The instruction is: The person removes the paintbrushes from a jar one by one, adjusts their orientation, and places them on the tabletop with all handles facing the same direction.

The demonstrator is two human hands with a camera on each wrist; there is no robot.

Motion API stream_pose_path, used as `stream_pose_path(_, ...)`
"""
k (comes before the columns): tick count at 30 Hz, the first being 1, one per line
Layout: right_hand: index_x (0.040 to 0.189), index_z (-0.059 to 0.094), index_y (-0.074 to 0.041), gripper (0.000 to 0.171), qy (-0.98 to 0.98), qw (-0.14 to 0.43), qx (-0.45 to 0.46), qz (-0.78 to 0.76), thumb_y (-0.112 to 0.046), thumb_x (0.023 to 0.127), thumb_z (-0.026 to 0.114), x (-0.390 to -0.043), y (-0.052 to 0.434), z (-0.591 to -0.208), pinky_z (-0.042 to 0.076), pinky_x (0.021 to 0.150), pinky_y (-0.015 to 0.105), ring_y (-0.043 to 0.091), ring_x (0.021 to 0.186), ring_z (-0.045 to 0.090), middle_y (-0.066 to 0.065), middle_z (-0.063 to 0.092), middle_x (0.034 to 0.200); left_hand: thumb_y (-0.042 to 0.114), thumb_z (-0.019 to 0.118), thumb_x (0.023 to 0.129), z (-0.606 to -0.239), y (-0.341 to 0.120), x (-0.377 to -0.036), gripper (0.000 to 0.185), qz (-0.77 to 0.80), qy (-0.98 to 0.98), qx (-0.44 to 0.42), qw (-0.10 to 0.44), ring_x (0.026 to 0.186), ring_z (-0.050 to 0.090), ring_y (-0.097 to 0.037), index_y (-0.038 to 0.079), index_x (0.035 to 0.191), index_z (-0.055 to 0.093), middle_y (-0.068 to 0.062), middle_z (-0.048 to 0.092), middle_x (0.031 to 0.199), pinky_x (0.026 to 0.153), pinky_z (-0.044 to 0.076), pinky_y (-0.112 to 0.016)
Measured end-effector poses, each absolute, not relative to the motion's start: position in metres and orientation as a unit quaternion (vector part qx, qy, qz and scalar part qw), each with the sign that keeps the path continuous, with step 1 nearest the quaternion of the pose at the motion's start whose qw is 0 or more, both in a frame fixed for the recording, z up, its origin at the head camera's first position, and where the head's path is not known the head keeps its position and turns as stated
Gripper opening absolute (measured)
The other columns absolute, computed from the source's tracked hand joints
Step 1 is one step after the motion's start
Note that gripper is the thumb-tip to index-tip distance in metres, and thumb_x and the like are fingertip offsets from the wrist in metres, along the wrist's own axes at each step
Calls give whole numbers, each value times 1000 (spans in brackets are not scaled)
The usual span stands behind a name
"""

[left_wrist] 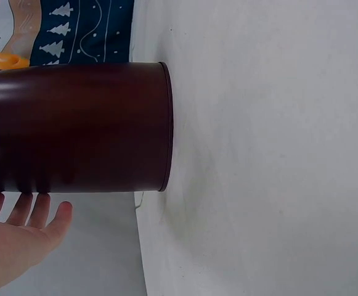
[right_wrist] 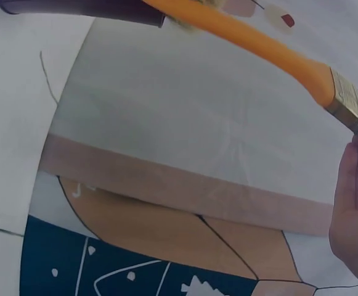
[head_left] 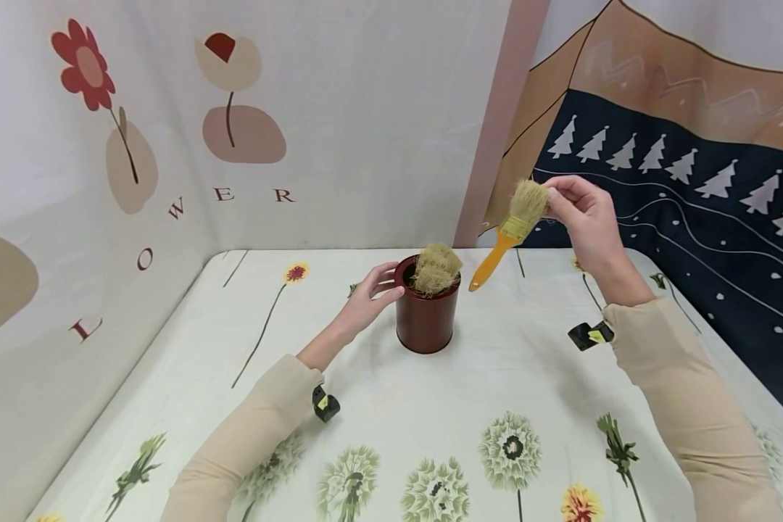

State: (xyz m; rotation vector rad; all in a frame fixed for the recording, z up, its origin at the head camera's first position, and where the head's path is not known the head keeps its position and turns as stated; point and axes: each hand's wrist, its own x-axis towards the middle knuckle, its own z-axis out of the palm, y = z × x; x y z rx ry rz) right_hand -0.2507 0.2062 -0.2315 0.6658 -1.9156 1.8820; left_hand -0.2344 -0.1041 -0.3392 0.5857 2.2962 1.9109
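Note:
A dark red cylindrical pot [head_left: 427, 322] stands upright on the table, and pale bristly tufts [head_left: 436, 268] stick out of its top. My left hand [head_left: 370, 303] is at the pot's left side near the rim. In the left wrist view its fingertips [left_wrist: 42, 200] touch the wall of the pot. To the right and higher, my right hand [head_left: 586, 216] pinches a paintbrush [head_left: 498, 257] by its pale bristles. The brush's orange-yellow handle [right_wrist: 246, 43] slants down to the left, its end in the air close beside the pot.
A white cloth with printed flowers covers the table [head_left: 365, 377]. Behind it hangs a light fabric wall [head_left: 365, 109] with flower prints and letters. A navy and brown fabric [head_left: 678, 188] with printed white trees hangs at the right.

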Motion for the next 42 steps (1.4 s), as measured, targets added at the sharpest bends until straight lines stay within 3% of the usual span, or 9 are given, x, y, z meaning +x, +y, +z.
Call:
stream_pose_path(16,97,58,-5,15,-773,57,209,596,-17,90,52,-270,207,-272,45,77,19,14,82,56,0,60,88,15,52,90,-339,-104,-234,51,624,755,193,45,119,35,-25,5,135,30,-15,38,130,93,34,-39)
stream_pose_path(25,109,52,5,28,-804,-11,152,575,-17,92,47,-282,199,-308,40,87,36,16,82,58,3,59,94,16,52,90,-340,-104,-235,51,625,754,195,47,119,35,-25,6,135,30,-14,38,130,93,34,-39)
stream_pose_path(34,113,47,10,28,-808,-57,133,572,-8,93,41,-294,193,-333,46,78,25,16,85,54,15,50,105,16,52,90,-340,-104,-235,51,623,756,195,47,119,35,-25,6,135,30,-14,38,130,93,34,-39)
stream_pose_path(42,114,46,14,28,-793,-75,106,595,-2,91,39,-305,190,-351,47,75,24,12,80,54,17,50,104,16,52,90,-339,-104,-234,51,625,755,194,47,119,34,-26,5,135,30,-14,38,131,93,34,-41)
